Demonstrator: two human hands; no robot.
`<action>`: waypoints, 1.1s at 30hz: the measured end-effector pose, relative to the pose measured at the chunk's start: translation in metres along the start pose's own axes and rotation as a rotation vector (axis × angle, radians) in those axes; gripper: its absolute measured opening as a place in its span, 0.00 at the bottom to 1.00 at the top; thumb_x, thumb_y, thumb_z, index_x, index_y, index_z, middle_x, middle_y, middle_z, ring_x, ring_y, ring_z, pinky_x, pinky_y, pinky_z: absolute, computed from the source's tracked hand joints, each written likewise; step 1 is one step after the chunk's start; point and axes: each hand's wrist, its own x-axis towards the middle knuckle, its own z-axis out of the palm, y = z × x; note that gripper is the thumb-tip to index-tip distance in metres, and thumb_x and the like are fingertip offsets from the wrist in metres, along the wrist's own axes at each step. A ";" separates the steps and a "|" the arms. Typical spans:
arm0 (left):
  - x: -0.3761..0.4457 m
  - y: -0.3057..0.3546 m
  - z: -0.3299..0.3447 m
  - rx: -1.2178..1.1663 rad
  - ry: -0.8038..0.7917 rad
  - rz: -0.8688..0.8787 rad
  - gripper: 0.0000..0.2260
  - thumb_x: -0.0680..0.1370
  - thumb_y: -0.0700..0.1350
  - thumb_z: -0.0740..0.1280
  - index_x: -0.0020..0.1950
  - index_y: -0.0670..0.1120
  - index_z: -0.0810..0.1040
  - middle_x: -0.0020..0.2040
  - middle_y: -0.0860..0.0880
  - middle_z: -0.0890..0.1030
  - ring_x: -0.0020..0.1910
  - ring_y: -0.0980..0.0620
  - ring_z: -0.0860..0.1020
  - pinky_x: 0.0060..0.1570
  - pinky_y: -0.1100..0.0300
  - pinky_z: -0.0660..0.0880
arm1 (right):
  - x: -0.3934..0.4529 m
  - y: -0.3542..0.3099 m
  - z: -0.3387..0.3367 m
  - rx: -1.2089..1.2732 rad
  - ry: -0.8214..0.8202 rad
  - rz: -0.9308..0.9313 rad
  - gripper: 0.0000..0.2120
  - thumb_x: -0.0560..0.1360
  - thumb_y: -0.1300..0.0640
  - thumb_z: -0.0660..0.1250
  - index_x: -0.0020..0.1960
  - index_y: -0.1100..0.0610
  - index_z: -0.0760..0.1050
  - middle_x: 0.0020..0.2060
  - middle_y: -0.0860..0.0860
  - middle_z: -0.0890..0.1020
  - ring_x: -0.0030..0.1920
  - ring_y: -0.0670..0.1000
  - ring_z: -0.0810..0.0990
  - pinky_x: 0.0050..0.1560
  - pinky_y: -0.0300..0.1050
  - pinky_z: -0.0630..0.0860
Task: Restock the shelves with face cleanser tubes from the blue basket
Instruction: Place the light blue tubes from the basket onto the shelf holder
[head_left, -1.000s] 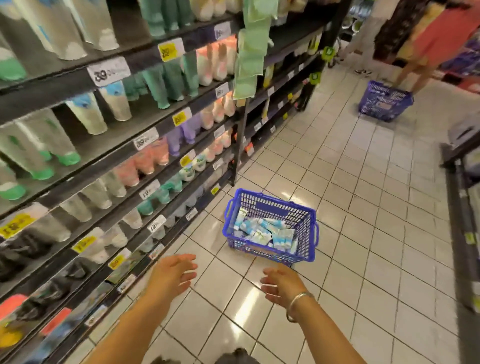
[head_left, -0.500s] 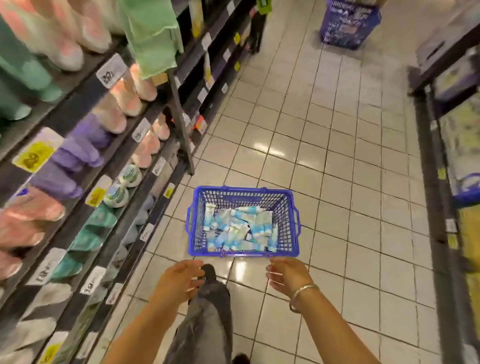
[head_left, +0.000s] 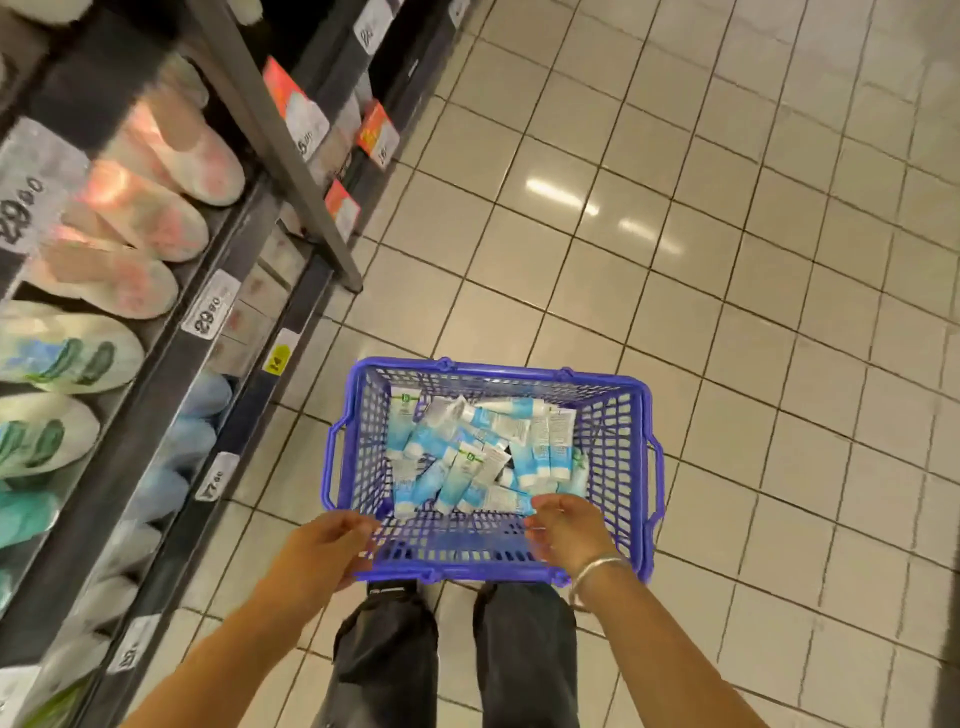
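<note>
The left hand (head_left: 324, 545) reaches over the near-left corner of the blue basket (head_left: 636, 467), its fingers loosely curled at the rim and gripping nothing that can be seen. The right hand (head_left: 566, 527), with a silver bracelet (head_left: 595, 569) on its wrist, is inside the basket by the near wall, fingers relaxed just above the nearest tubes; whether they touch a tube cannot be told. Half a second ago both hands hung short of the basket, over the floor tiles; now they have come forward over its near edge, and the view has tipped down so the basket sits close below, right in front of the person's two legs in dark trousers (head_left: 384, 654). The face cleanser tubes (head_left: 467, 457) lie in a loose heap on the basket bottom, white and light blue, overlapping each other at all angles; they are more than a dozen, but an exact count cannot be made. The basket stands on the pale tiled floor (head_left: 727, 260), just beside the foot of the shelves (head_left: 171, 364) on the left. Those shelves carry rows of tubes standing cap down: pink ones higher up, white ones with green and blue print below them, pale blue ones on the lower level, blurred. Price tags (head_left: 210, 306) are fixed along the shelf edges, and a grey upright post (head_left: 291, 150) runs down to the floor.
</note>
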 end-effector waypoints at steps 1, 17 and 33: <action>0.022 0.003 0.001 0.006 0.003 0.000 0.05 0.79 0.37 0.61 0.48 0.41 0.76 0.41 0.43 0.78 0.36 0.50 0.74 0.32 0.65 0.71 | 0.026 0.001 0.003 -0.010 0.012 0.002 0.09 0.78 0.67 0.58 0.41 0.59 0.71 0.27 0.55 0.73 0.24 0.49 0.69 0.23 0.34 0.64; 0.405 -0.106 0.096 0.389 0.388 0.143 0.16 0.79 0.48 0.62 0.64 0.42 0.72 0.59 0.42 0.76 0.59 0.41 0.74 0.53 0.54 0.71 | 0.392 0.111 0.059 -0.738 0.140 -0.238 0.18 0.77 0.65 0.60 0.66 0.64 0.68 0.60 0.61 0.74 0.60 0.60 0.74 0.58 0.47 0.69; 0.472 -0.149 0.149 -0.024 0.144 -0.141 0.14 0.73 0.53 0.69 0.54 0.48 0.73 0.45 0.51 0.77 0.42 0.54 0.76 0.32 0.60 0.75 | 0.448 0.130 0.090 -1.093 0.281 -0.140 0.27 0.77 0.43 0.58 0.62 0.66 0.65 0.61 0.62 0.72 0.61 0.61 0.72 0.61 0.50 0.67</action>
